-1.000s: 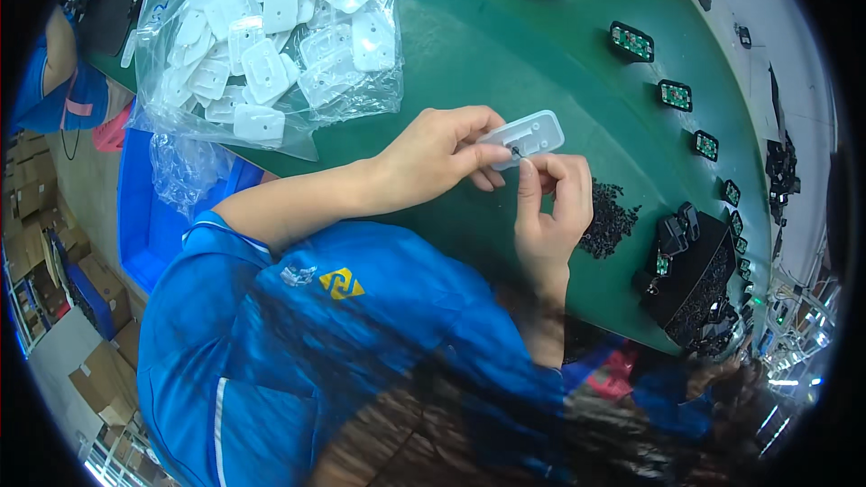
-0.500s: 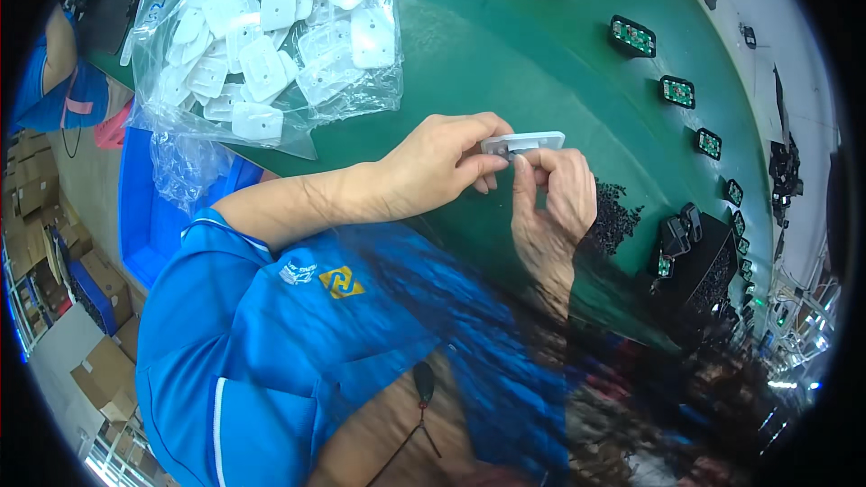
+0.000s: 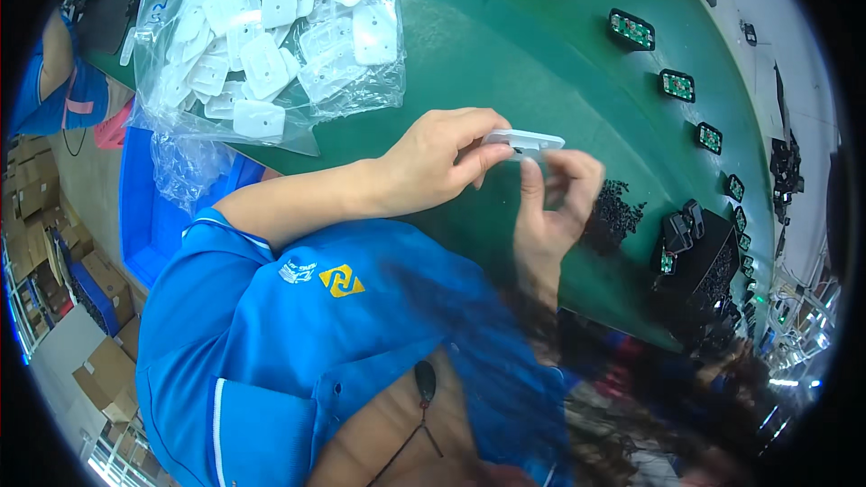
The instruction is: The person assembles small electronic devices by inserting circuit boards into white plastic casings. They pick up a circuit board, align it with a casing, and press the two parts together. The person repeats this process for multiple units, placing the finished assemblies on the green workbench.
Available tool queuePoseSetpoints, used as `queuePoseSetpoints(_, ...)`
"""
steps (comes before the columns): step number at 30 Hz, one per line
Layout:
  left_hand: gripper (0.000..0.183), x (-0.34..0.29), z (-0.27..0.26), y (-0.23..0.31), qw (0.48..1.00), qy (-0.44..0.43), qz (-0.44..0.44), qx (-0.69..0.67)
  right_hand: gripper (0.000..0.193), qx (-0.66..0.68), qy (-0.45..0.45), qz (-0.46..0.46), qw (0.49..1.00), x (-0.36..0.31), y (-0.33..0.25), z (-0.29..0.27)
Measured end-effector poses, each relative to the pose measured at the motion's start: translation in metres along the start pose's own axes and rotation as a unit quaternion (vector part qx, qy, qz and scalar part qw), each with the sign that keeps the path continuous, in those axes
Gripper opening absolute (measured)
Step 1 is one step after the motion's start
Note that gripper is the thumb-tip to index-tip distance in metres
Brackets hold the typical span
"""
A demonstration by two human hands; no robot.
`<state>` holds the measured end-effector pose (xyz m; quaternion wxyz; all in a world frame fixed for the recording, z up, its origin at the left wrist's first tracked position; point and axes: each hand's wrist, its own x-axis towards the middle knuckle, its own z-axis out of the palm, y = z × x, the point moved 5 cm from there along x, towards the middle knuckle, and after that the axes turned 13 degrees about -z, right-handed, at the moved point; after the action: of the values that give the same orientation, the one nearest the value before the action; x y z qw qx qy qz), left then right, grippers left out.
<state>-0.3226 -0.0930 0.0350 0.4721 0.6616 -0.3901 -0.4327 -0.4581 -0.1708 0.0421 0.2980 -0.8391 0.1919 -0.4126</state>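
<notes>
Head view: right of the clear bag (image 3: 365, 101), the left hand (image 3: 437, 155) pinches the white cover (image 3: 534, 139), likely to steady it. I can't tell the grip of the blurred right hand (image 3: 550, 216).

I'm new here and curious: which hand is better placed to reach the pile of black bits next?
Probably the right hand: it is nearer the black pile, while the left hand grips the white cover.

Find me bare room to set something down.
Free: green tabletop between the clear plastic bag of rounded white plates and the black-cased green circuit boards, beyond the left hand. Crowded: right of the right hand, around the heaped small black parts.
</notes>
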Motion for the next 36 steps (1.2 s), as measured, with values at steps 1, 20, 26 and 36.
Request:
queuePoseSetpoints(1, 0.011, 0.0, 0.0, 0.002, 1.0, -0.02, -0.023, -0.003, 0.031, 0.016, 0.017, 0.04, 0.999, 0.001, 0.001, -0.006)
queuePoseSetpoints(20, 0.02, 0.015, -0.008, -0.008, 0.975, -0.096, -0.073, -0.187, 0.023, 0.41, -0.097, 0.346, 0.838, 0.007, 0.035, 0.014)
queuePoseSetpoints(26, 0.006, 0.059, -0.031, -0.009, 0.997, 0.059, -0.017, 0.051, 0.03, 0.193, -0.022, 0.13, 0.972, 0.042, 0.084, 0.0)
queuePoseSetpoints(36, 0.007, 0.074, -0.029, -0.006, 0.924, 0.092, 0.055, 0.367, 0.051, -0.19, -0.146, -0.103, 0.965, 0.162, 0.177, -0.011)
